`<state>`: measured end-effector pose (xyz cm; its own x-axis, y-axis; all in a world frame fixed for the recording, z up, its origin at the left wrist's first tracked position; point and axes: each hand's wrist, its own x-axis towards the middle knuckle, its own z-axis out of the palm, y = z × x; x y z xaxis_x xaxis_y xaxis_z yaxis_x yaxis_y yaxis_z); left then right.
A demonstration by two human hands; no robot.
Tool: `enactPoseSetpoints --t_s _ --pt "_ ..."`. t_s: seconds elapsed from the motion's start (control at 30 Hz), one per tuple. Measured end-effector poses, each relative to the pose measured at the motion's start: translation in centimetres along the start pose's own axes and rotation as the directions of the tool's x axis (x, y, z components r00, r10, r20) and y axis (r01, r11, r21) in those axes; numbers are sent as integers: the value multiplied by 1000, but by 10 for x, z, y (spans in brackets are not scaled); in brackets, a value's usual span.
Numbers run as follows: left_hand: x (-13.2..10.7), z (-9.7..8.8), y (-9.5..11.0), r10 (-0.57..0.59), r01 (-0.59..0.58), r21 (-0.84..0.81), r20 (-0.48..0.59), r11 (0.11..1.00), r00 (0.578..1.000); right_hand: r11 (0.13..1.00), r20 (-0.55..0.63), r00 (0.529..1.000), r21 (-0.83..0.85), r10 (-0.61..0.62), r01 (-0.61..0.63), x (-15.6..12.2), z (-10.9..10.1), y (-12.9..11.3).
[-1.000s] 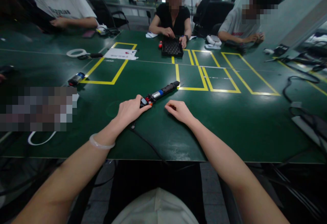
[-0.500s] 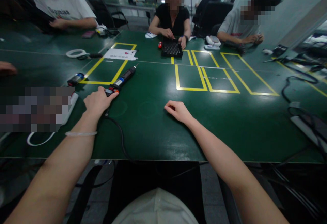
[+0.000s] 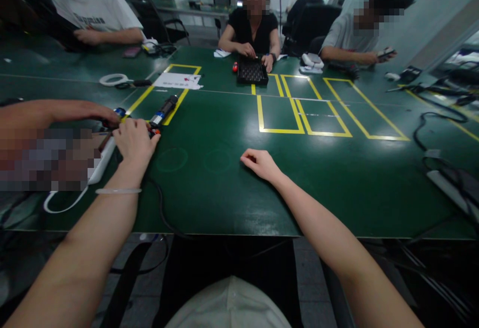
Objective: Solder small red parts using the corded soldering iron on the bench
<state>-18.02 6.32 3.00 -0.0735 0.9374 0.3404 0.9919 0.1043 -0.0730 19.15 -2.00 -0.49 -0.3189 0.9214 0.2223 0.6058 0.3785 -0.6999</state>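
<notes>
My left hand (image 3: 133, 140) is closed on the near end of a corded electric screwdriver (image 3: 161, 111), a black rod with a blue and silver band, lying on the green table (image 3: 232, 188) across a yellow tape line. Its black cable (image 3: 159, 203) trails back over the near table edge. A co-worker's hand (image 3: 99, 114) reaches in from the left, just beside mine, over a second small tool with a blue tip (image 3: 119, 112). My right hand (image 3: 260, 162) rests on the table at centre, fingers curled in, nothing visible in it.
Yellow tape rectangles (image 3: 299, 113) mark the table. A black tray (image 3: 252, 71) sits before a person opposite. A paper sheet (image 3: 177, 80) and a white coiled cable (image 3: 112, 79) lie far left; a white power strip (image 3: 101, 161) lies near left; cables (image 3: 449, 168) crowd the right edge.
My left hand has slid the screwdriver from the table's centre to the left, dragging its cable along. A co-worker's arm has reached in from the left. My right hand has stayed put.
</notes>
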Motion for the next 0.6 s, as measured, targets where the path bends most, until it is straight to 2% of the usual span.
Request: enactPoseSetpoints --t_s 0.13,0.4,0.53,0.6 --pt "4 4 1 47 -48 -49 -27 998 999 1000 0 1000 -2 23 -23 0 1 -1" --pt "7 8 -3 16 -33 -146 -118 989 993 993 1 997 89 74 -74 3 4 2" --pt "8 9 4 13 -76 -314 -199 946 980 973 5 992 195 123 -122 5 6 5" --pt "8 8 17 45 -119 -499 -158 858 986 960 24 988 234 154 -156 8 6 5"
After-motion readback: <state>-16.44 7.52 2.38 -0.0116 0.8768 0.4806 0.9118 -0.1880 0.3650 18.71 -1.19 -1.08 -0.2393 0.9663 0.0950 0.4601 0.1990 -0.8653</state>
